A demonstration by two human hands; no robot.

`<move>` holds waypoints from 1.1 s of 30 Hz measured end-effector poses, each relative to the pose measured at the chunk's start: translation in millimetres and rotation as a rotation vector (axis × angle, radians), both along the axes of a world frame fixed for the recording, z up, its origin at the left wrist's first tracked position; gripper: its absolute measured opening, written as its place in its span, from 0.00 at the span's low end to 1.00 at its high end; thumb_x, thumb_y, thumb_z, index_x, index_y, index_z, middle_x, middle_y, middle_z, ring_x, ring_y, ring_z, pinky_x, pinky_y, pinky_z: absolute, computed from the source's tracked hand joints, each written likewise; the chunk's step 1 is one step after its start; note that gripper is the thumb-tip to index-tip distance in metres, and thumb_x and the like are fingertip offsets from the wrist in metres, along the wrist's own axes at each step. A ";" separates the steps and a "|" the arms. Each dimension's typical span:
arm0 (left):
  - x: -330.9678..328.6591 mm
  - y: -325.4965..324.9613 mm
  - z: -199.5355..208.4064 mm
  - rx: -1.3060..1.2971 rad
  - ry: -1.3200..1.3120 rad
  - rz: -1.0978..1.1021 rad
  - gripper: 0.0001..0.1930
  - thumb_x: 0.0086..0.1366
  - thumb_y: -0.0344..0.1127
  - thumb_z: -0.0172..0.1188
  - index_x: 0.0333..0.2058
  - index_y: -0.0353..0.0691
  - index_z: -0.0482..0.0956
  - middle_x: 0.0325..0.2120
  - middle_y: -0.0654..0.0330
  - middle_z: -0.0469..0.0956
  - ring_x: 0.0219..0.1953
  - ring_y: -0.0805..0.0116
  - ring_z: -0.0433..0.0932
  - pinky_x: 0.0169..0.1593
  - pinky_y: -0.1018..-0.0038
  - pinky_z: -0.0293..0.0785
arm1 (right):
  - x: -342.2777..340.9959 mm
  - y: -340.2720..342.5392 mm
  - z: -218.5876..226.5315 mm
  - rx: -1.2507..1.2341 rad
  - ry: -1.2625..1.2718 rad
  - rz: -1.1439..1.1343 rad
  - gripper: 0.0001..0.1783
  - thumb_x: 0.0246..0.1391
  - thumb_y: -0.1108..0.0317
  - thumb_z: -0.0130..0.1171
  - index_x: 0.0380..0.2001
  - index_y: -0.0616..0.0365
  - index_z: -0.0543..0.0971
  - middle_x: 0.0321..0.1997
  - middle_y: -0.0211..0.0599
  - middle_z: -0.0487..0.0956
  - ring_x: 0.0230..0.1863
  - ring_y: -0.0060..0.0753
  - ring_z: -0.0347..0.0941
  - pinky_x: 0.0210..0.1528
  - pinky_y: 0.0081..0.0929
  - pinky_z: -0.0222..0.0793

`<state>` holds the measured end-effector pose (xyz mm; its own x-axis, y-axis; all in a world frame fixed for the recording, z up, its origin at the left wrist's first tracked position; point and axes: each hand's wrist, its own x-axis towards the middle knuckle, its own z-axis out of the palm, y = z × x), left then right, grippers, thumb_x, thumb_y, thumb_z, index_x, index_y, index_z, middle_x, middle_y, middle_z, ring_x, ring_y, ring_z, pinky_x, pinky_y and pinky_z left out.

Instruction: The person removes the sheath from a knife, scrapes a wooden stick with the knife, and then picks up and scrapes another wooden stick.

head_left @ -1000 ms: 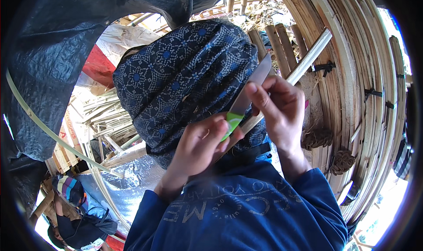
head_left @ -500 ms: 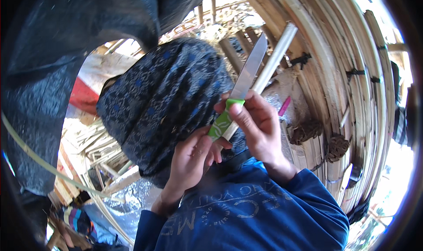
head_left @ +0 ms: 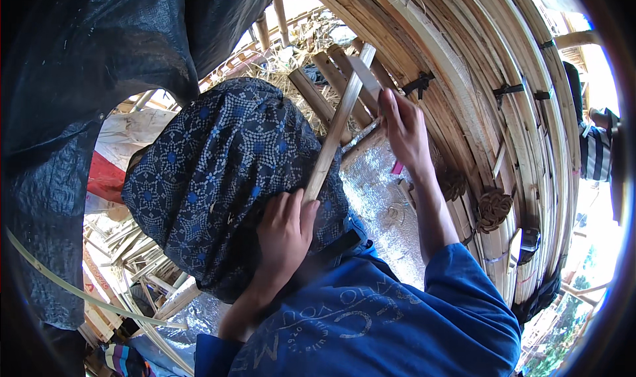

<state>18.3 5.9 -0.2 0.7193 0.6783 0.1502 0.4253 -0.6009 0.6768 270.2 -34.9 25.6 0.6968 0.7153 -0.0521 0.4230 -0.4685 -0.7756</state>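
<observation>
My left hand (head_left: 285,234) is closed around the lower end of a long pale bamboo strip (head_left: 331,145) that slants up to the right. My right hand (head_left: 405,133) is higher up, gripping a knife whose flat grey blade (head_left: 366,76) lies against the strip's upper end. The knife's handle is hidden inside the fist. Both arms come from blue sleeves (head_left: 464,291) at the bottom. A blue patterned head cloth (head_left: 218,178) sits just left of the strip, under my left hand.
Curved bundles of bamboo slats (head_left: 503,112) tied with black bands fill the right side. A black tarp (head_left: 79,79) hangs at the left. Silver foil sheeting (head_left: 384,198) lies below the right hand. Another person in a striped shirt (head_left: 596,153) stands far right.
My right hand has carried the knife up and to the right along the strip, away from my left hand. The green handle seen before is now covered by the hand.
</observation>
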 end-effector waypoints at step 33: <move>6.9 -0.5 -8.2 0.034 0.007 0.037 0.12 0.63 0.37 0.59 0.38 0.33 0.76 0.27 0.55 0.72 0.30 0.56 0.73 0.31 0.64 0.70 | 50.0 64.2 -37.9 -0.071 -0.344 0.021 0.28 0.65 0.49 0.43 0.24 0.59 0.81 0.16 0.51 0.75 0.18 0.50 0.74 0.23 0.42 0.70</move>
<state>25.2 5.4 -8.4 0.6948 0.6992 0.1683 0.4526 -0.6069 0.6533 320.3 29.3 -12.3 0.6675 0.7326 0.1336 0.6642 -0.5045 -0.5516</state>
